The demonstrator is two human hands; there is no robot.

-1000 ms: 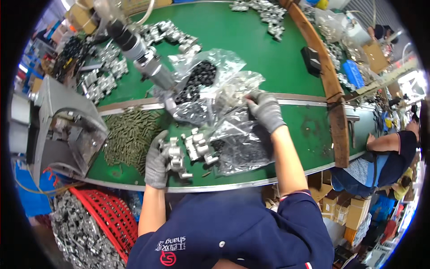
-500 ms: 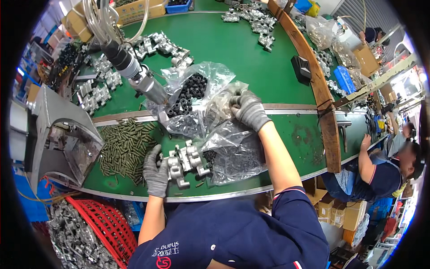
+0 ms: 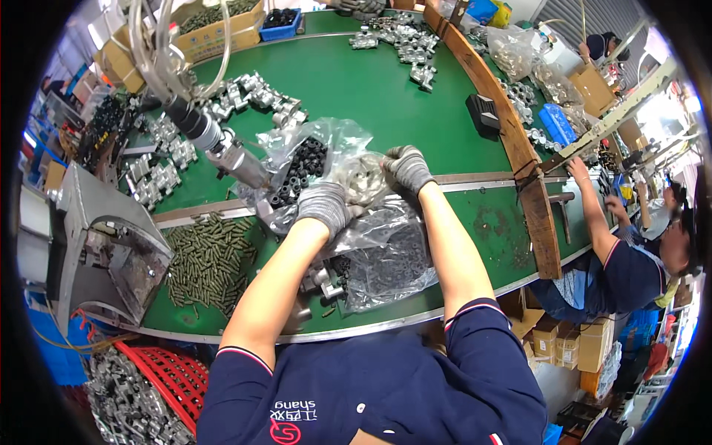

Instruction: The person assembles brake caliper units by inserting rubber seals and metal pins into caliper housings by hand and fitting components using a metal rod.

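Both hands wear grey knit gloves. My right hand (image 3: 408, 169) is closed on the right edge of a clear plastic bag (image 3: 365, 180) with small pale parts inside. Against the bag's left side lies my left hand (image 3: 324, 208), its fingers curled on the plastic and partly hidden. Just left of it, another open bag holds black ring-shaped parts (image 3: 302, 170). A third clear bag with small dark parts (image 3: 389, 263) lies in front of my right hand. Silver metal castings (image 3: 317, 282) sit under and beside my left forearm, which partly hides them.
A pile of greenish threaded pins (image 3: 208, 259) lies left. A hanging pneumatic driver (image 3: 241, 163) stands over the bags. At left is a grey metal fixture (image 3: 111, 237); at right a curved wooden rail (image 3: 530, 170). Another person's gloved hands (image 3: 363, 7) show at the far edge.
My left hand has left the metal castings and moved up and right to the bag of pale parts. My right hand stays on that bag. Another person's gloved hands have appeared at the far edge.
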